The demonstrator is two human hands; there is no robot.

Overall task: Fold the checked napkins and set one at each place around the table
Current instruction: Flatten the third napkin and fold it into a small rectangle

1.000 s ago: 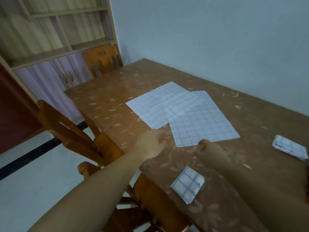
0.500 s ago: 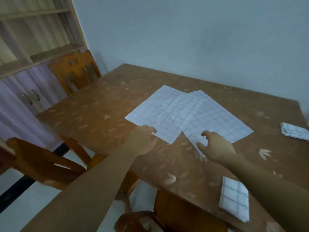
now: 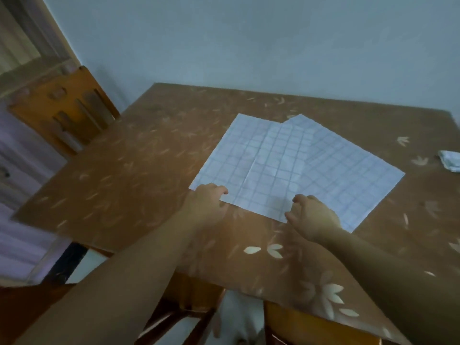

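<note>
While I watch the head camera feed from my station, the far left shows a blurred wooden shelf unit [image 3: 27, 58] and, just in front of it, a wooden chair [image 3: 64, 115] drawn up to the left end of the worktop [image 3: 119, 185], which is brown with a pale leaf print. Moving right, my left hand [image 3: 209, 202] sits at the near left corner of the left napkin [image 3: 239, 158]. Its thumb lies on top of the edge and its fingers are curled down over it, so it pinches that corner. This napkin lies spread flat in the middle of the worktop, white with a thin grey check and a crease down it. Its right part overlaps the right napkin [image 3: 353, 178], which is also spread flat, and I cannot tell which lies on top. My right hand [image 3: 311, 215] is at the near corner of the left napkin, fingers bent like a claw with the tips down on the cloth and the thumb beside the corner. I cannot tell whether it has a hold. Under the near edge, between my forearms, is a second chair [image 3: 191, 305]. At the far right edge a folded napkin [image 3: 451, 163] lies well apart from the spread ones.
</note>
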